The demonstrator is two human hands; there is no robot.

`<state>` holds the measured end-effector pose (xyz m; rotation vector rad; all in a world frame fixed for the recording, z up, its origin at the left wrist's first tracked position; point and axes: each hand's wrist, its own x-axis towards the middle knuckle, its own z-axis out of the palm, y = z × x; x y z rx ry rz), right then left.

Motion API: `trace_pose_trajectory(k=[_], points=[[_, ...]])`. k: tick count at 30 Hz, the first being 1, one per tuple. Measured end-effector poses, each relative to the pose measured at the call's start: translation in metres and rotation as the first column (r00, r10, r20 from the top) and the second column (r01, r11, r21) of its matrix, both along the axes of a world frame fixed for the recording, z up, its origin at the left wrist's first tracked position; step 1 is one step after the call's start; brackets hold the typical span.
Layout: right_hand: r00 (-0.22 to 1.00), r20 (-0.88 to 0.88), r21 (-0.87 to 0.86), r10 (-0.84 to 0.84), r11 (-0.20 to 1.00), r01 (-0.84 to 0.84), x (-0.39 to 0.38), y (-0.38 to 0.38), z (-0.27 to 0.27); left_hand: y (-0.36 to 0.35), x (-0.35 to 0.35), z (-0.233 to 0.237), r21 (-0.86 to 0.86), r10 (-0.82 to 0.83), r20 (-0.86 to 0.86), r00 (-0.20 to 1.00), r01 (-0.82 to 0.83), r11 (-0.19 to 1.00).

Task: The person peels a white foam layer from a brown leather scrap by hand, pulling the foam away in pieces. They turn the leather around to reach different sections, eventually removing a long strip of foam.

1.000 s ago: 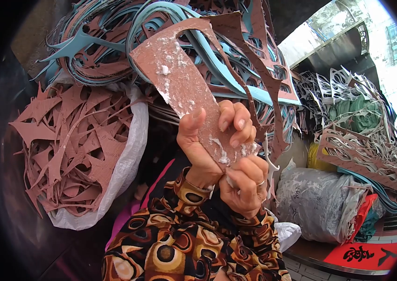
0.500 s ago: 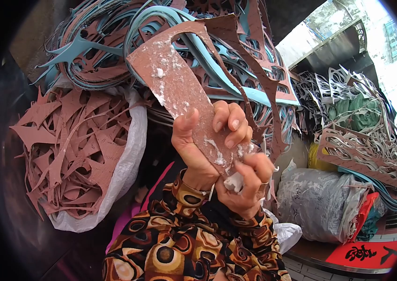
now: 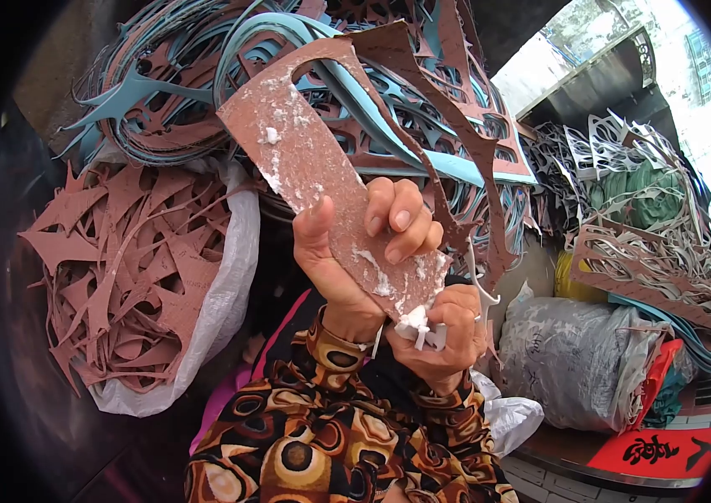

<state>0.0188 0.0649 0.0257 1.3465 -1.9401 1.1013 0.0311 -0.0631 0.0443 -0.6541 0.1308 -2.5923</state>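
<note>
My left hand (image 3: 334, 260) is closed round a reddish-brown sheet scrap (image 3: 305, 151), thumb on one side and fingers curled over the other. The scrap slants up to the left, and white fluffy residue sticks to its face. A thin curved offcut frame hangs from its far end. At the scrap's lower end, my right hand (image 3: 452, 335) is closed, fingers bent, on a white fluffy clump (image 3: 413, 320). A thin white strip curls out beside its fingers. What lies inside its palm is partly hidden.
A white sack (image 3: 225, 285) on the left is full of reddish-brown offcuts (image 3: 129, 260). Behind my hands lie piled blue and brown cut-out sheets (image 3: 163, 92). On the right stand a grey plastic-wrapped bundle (image 3: 573, 360), more offcuts (image 3: 657, 268) and a red banner (image 3: 649, 453).
The scrap and my left hand have shifted slightly left. My right hand's fingers have drawn down and closed at the scrap's lower end, and more of the white clump shows.
</note>
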Motion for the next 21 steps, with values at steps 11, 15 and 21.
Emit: trace_pose_trajectory(k=[11, 15, 21], points=[[0.98, -0.196, 0.001, -0.021, 1.0, 0.022, -0.005, -0.007, 0.008, -0.003, -0.002, 0.0, -0.029, 0.016, -0.013, 1.0, -0.016, 0.999], [0.99, -0.139, -0.019, 0.0, 1.0, -0.003, -0.007, -0.009, 0.007, -0.001, -0.005, -0.003, 0.062, -0.009, -0.005, 1.0, 0.009, 0.998], [0.998, -0.062, -0.078, 0.004, 0.997, -0.009, -0.003, 0.002, -0.014, -0.002, -0.007, 0.001, 0.001, 0.027, 0.016, 1.0, -0.027, 1.0]])
